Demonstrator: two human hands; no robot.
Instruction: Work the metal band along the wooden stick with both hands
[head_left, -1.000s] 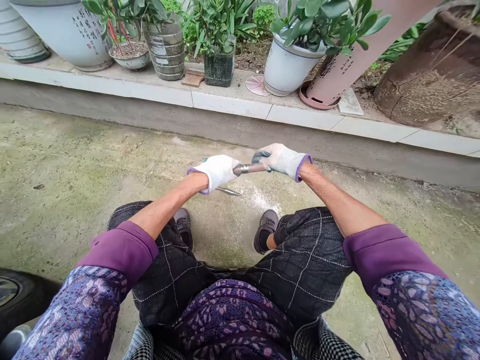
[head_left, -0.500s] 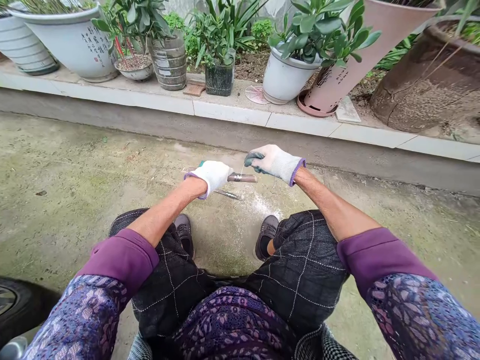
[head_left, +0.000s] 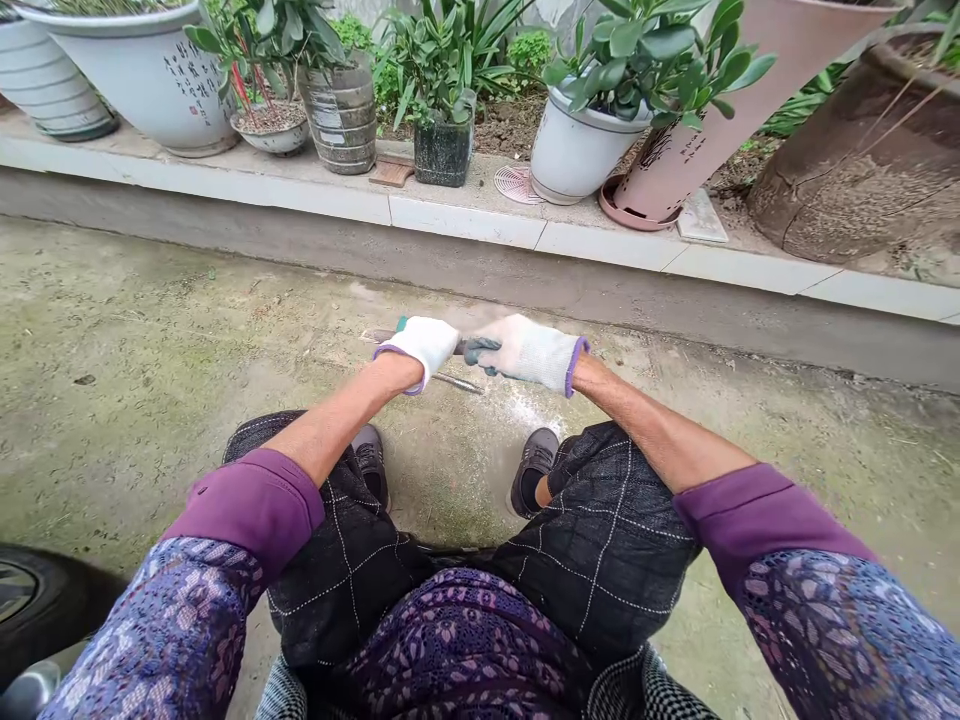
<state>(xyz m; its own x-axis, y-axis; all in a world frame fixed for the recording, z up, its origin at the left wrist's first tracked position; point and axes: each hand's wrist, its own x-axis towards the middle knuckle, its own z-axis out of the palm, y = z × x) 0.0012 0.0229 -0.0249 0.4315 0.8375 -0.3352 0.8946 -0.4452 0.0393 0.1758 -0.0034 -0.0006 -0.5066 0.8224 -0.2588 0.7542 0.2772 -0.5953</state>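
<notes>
My left hand (head_left: pixel 426 345), in a white knit glove with a purple cuff, is closed around a brownish stick (head_left: pixel 382 336). The stick pokes out past the glove on the left. Close against it, my right hand (head_left: pixel 517 350) wears a matching glove with grey-green coated fingers. Its fingers are curled at the stick's right part and cover that end. The thin white string that ran from them to the stick is now hidden. Below the hands, a thin metal rod (head_left: pixel 459 383) shows, its left part behind my left glove.
White powder (head_left: pixel 529 412) is scattered on the concrete ground (head_left: pixel 187 330) between my shoes. A tiled ledge (head_left: pixel 465 222) ahead carries several potted plants, among them a white pot (head_left: pixel 581 150) and a pink planter (head_left: pixel 675 170). At lower left is a black wheel (head_left: pixel 52 610).
My right hand has moved left and slightly down, from above the stick's end onto it, covering the end and the string. My left hand keeps its hold, almost unmoved.
</notes>
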